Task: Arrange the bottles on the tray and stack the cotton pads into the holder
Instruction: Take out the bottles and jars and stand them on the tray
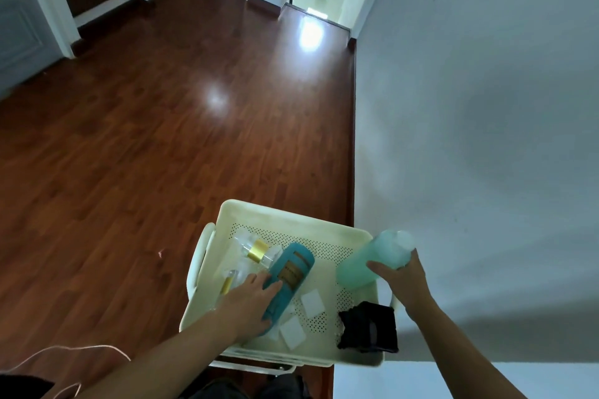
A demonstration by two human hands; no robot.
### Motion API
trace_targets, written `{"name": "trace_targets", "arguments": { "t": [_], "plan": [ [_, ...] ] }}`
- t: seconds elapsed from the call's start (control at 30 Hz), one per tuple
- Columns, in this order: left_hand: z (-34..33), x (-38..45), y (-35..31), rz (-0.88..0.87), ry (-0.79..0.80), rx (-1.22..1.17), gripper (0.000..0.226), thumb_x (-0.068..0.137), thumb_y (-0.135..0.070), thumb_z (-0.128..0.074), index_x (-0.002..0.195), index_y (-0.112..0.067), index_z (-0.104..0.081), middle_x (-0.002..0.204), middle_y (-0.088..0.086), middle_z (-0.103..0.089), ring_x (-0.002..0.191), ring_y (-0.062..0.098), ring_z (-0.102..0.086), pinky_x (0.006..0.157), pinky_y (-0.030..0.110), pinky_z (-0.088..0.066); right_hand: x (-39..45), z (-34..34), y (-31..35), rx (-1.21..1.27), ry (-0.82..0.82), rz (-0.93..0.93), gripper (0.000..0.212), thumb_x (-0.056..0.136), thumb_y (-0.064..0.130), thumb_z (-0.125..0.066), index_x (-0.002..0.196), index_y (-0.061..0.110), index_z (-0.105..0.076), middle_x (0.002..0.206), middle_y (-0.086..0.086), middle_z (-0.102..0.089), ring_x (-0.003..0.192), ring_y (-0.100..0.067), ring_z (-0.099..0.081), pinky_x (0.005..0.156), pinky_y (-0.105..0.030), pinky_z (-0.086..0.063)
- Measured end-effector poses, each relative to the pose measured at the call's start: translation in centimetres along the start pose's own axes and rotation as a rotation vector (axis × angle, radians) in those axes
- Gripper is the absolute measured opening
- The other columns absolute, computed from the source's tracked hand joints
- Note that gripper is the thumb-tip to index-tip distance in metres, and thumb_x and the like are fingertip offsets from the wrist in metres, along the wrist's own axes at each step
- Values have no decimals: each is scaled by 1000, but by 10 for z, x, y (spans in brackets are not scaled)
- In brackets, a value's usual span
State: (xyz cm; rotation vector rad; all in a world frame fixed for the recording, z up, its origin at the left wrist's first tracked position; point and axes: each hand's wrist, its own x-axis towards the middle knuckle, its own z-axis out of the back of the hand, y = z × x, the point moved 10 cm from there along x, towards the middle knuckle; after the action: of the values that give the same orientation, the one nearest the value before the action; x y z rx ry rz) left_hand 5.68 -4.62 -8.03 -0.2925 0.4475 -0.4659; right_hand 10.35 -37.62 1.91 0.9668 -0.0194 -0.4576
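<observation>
Both forearms are coming up from the bottom edge toward the cream perforated tray, and I am reading the left hand as the one doing the work; it is lying on the near end of the teal bottle, thumb on the bottle's left side and fingers curling over its right side, gripping it rather than merely resting.

That teal bottle is lying flat on the tray floor, its long axis running from near-left to far-right, away from the left wrist; so I am judging that any lift to stand it upright will have to pivot about the end already in the palm.

Further right, the right hand is wrapping its thumb and fingers round the pale green bottle, holding it tilted over the tray's right rim, cap pointing up and away toward the wall; it is not touching the tray floor as far as I am able to tell.

Between the two hands, white square cotton pads are lying loose on the perforations, just beside the teal bottle; a black holder is sitting in the near-right corner, nearer the right hand.

Left of the teal bottle, a clear gold-banded bottle is lying on its side.
</observation>
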Motion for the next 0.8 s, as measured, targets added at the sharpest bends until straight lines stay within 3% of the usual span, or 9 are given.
{"name": "trace_targets", "arguments": {
  "t": [0.2,0.3,0.53,0.63,0.8],
  "plan": [
    [-6,7,-6,102,-2,26,99,85,-47,-62,159,-14,-5,151,13,-28,132,29,-36,108,40,-41,-4,-4,-3,-16,37,10,82,60,34,-95,127,34,-48,113,11,-63,102,-11,-62,76,-32,-56],
    [-9,11,-5,158,-9,1,108,83,-50,-65,159,-14,3,146,13,-34,127,27,-40,106,39,-40,-5,-6,-5,-16,36,3,82,58,38,-95,125,38,-47,112,16,-61,101,-6,-61,73,-26,-53],
    [-15,17,-7,220,40,18,133,74,-61,-72,156,-13,20,139,16,-40,119,27,-45,101,38,-41,-5,-6,-8,-1,42,3,87,55,46,-92,127,41,-44,113,17,-62,101,-6,-62,74,-28,-57],
    [-16,17,-8,218,97,24,143,69,-60,-77,153,-13,29,136,18,-41,115,27,-49,98,38,-47,-6,-6,-6,-9,47,16,91,56,47,-91,132,37,-42,118,13,-61,105,-10,-60,79,-33,-58],
    [-5,15,-10,201,94,-4,137,70,-53,-73,152,-18,32,128,18,-44,106,27,-51,86,36,-51,-6,-6,-6,-11,48,21,88,60,45,-91,132,35,-42,120,8,-61,108,-19,-60,86,-43,-59]
  ]
}}
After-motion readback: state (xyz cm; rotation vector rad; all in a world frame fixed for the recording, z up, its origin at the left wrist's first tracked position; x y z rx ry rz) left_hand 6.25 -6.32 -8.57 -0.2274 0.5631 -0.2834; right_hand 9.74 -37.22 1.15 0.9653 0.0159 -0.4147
